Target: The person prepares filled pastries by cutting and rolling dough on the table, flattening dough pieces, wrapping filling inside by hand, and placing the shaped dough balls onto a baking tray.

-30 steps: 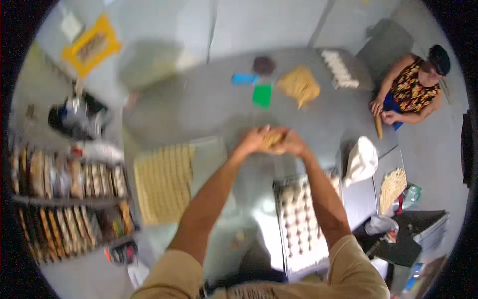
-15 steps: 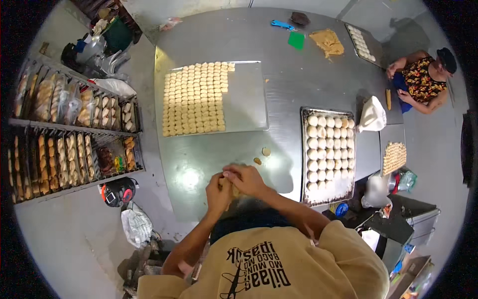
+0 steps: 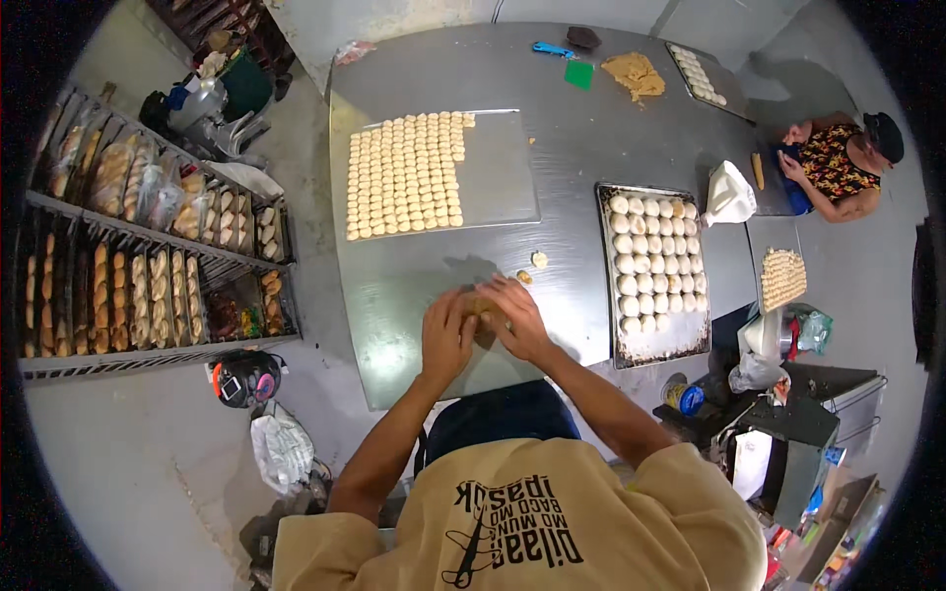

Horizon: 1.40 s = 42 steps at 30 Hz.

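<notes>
On the grey metal worktop [image 3: 601, 133], one wide tray [image 3: 500, 177] with rows of small dough pieces lies toward the left edge, and a dark-rimmed tray [image 3: 662, 347] with round buns lies at the near right corner. Close to the near edge, the left hand [image 3: 449, 337] and the right hand [image 3: 518, 321] are together, both clasped around a tan dough lump [image 3: 483, 306], with two dough scraps [image 3: 539, 259] just beyond.

Angles both forearms [image 3: 399, 431] forward and inward, holding left hand [image 3: 448, 335] and right hand [image 3: 519, 320] close together with fingers [image 3: 508, 294] slightly curled.
</notes>
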Each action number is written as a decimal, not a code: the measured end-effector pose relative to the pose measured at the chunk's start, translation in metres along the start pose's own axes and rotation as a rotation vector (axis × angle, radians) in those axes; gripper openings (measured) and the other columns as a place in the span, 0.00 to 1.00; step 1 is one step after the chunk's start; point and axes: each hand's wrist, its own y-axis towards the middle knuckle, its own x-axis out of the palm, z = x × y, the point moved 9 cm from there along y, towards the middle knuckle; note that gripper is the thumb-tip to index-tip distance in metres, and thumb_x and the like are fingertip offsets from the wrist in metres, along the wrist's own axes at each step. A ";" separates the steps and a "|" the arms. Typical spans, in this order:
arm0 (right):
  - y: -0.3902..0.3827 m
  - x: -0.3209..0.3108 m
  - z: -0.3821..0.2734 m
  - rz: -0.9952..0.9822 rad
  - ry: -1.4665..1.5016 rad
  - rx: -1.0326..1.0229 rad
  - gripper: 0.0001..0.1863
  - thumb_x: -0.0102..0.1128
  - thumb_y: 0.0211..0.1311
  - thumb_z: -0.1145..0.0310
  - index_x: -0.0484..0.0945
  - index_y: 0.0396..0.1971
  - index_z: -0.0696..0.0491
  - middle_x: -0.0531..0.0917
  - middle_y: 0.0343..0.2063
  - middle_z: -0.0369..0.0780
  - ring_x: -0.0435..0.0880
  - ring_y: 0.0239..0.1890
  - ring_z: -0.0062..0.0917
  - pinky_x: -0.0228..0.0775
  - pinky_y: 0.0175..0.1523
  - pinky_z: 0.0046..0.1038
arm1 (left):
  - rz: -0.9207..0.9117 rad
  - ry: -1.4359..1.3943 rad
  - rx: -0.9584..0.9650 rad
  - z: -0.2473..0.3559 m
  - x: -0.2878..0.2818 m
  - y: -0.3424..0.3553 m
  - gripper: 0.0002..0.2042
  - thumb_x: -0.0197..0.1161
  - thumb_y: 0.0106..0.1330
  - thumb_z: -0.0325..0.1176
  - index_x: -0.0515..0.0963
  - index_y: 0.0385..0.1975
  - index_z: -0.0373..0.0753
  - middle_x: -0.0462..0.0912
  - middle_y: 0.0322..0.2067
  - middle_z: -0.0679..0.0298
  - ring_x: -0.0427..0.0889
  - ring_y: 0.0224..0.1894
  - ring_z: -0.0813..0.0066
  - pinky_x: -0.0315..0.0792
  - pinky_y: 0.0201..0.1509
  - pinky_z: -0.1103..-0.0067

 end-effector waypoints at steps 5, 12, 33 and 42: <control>0.035 0.078 0.037 0.119 -0.166 0.062 0.21 0.59 0.79 0.61 0.86 0.61 0.58 0.86 0.63 0.49 0.75 0.75 0.50 0.61 0.83 0.51 | 0.053 0.216 -0.234 -0.069 0.034 -0.006 0.21 0.61 0.78 0.40 0.83 0.62 0.34 0.80 0.64 0.48 0.80 0.62 0.43 0.72 0.68 0.54; 0.113 0.039 0.082 0.321 -0.473 0.142 0.24 0.49 0.83 0.56 0.90 0.50 0.58 0.86 0.64 0.48 0.74 0.76 0.54 0.62 0.81 0.54 | 0.135 0.492 -0.360 -0.091 0.026 0.097 0.24 0.63 0.77 0.45 0.84 0.64 0.36 0.85 0.56 0.51 0.81 0.58 0.48 0.73 0.68 0.59; -0.074 0.073 -0.017 0.094 -0.067 0.189 0.36 0.56 0.79 0.54 0.70 0.75 0.66 0.69 0.77 0.57 0.58 0.84 0.57 0.41 0.86 0.61 | -0.004 0.071 -0.132 -0.006 0.048 -0.092 0.28 0.54 0.83 0.40 0.72 0.77 0.32 0.67 0.80 0.47 0.62 0.83 0.37 0.52 0.85 0.44; 0.116 0.045 0.092 0.104 -0.656 0.264 0.37 0.37 0.87 0.46 0.70 0.78 0.59 0.60 0.85 0.52 0.50 0.88 0.47 0.37 0.88 0.59 | -0.010 0.697 -0.290 -0.084 0.038 0.107 0.28 0.48 0.85 0.49 0.78 0.73 0.36 0.65 0.81 0.48 0.55 0.85 0.37 0.48 0.87 0.44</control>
